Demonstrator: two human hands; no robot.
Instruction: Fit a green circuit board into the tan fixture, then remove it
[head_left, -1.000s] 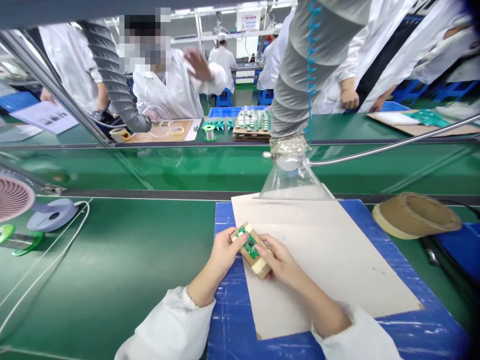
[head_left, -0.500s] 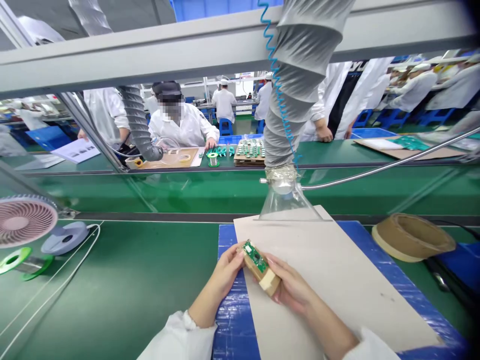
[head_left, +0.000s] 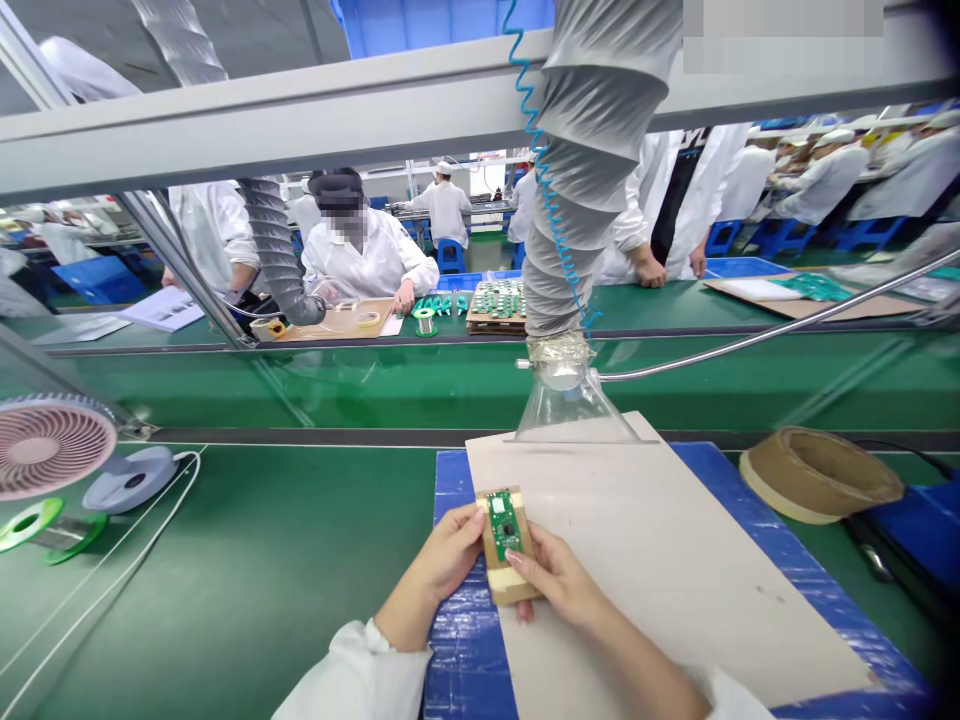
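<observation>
A small green circuit board (head_left: 504, 515) lies on a brown cardboard block (head_left: 517, 580) with a pale tape band across its lower part. My left hand (head_left: 448, 550) grips the block's left edge between thumb and fingers. On the other side, my right hand (head_left: 559, 575) holds the block, its thumb touching the lower end of the board and its fingers partly hidden underneath. Both hands hold the block above a grey-beige cardboard sheet (head_left: 637, 560), which rests over a blue taped surface (head_left: 465, 650).
A clear fume hood (head_left: 574, 410) on a grey duct hangs just beyond the sheet. To the right stands a tape-like brown ring (head_left: 821, 475). A pink fan (head_left: 52, 450), a solder wire spool (head_left: 56, 530) and a white cable (head_left: 142, 545) are at left. Co-workers sit across the bench.
The block with the board has turned more upright and faces me more squarely. My right thumb has moved onto the board's lower end.
</observation>
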